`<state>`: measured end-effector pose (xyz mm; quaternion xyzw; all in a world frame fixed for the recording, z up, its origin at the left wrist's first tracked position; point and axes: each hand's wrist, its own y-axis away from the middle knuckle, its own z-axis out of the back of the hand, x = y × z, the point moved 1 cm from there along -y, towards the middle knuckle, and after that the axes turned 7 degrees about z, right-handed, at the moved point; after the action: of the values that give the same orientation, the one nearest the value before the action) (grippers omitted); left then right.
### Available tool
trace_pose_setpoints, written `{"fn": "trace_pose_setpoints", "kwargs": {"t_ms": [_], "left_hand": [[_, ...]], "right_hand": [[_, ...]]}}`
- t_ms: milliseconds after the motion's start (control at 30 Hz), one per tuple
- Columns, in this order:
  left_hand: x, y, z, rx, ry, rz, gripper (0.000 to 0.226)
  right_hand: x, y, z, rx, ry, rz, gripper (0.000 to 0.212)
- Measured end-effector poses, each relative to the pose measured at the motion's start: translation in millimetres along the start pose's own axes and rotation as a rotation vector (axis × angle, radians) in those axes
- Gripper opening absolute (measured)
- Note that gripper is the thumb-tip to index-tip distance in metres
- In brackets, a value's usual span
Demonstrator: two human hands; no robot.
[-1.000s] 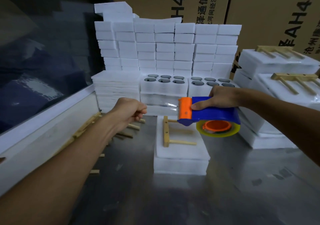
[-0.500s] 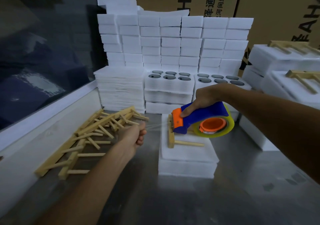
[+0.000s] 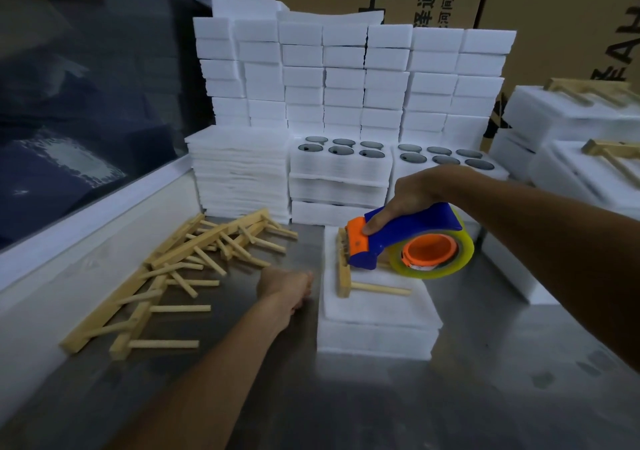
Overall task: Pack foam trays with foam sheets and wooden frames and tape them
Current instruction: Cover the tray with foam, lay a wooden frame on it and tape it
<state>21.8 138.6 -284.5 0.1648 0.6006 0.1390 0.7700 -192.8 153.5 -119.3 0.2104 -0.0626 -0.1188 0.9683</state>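
A white foam tray [image 3: 375,337] lies mid-table with a foam sheet [image 3: 381,305] on top and a wooden frame [image 3: 345,278] across its far left. My right hand [image 3: 417,191] grips a blue and orange tape dispenser [image 3: 398,238] with a clear roll, its orange head just above the frame's left end. My left hand [image 3: 285,286], blurred, is curled low against the tray's left side. It seems to pinch the tape end, but the strand barely shows.
A loose pile of wooden frames [image 3: 180,269] lies at the left by the white ledge. Foam blocks [image 3: 346,78], a sheet stack [image 3: 239,172] and holed trays [image 3: 339,172] stand behind. Packed trays [image 3: 571,120] sit at the right, with cardboard boxes [image 3: 554,6] beyond.
Both hands have come down: my left fist dropped from mid-air to the tray's left side, and my right hand lowered the dispenser onto the frame's end.
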Motion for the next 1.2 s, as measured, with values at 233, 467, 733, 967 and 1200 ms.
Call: {"fn": "trace_pose_setpoints", "kwargs": {"t_ms": [233,467,733,967,1200], "left_hand": [[-4,0,-5,-0.031,-0.356,-0.151,0.025],[8,14,-1,-0.171,-0.839,-0.683,0.017],[8,14,2,-0.035,-1.015,-0.776,0.017],[-44,19,-3,0.498,-0.132,-0.607,0.087],[-43,9,-24,0.692,-0.313,-0.565,0.135]], "right_hand": [[-1,-4,-2,-0.03,-0.013,-0.005,0.087],[-1,-3,-3,-0.042,-0.033,-0.01,0.088],[-2,-4,-4,-0.044,-0.04,-0.012,0.089],[-3,-8,-4,-0.022,-0.045,-0.006,0.1],[-4,-11,-4,-0.001,-0.047,0.006,0.101]]}}
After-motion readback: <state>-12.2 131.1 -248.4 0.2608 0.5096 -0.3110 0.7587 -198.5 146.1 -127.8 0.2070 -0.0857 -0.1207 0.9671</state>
